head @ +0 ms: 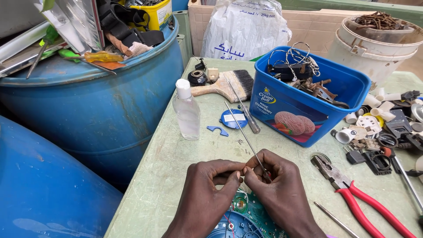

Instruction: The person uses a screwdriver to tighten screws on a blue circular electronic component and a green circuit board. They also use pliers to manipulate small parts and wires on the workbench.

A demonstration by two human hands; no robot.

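Pale green scratched table (176,167), clear plastic bottle (187,110) standing at 10 o'clock, paintbrush (224,84) at 11, blue tub (308,103) at 1, red-handled pliers (357,196) at 4, blue disc (233,119) and screwdriver (243,108) near centre, small plastic parts (383,128) at 3.

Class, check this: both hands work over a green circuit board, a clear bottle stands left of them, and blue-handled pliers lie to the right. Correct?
Not quite. The head view shows the pliers have red handles, not blue. The hands, left and right, green circuit board and clear bottle are as stated.
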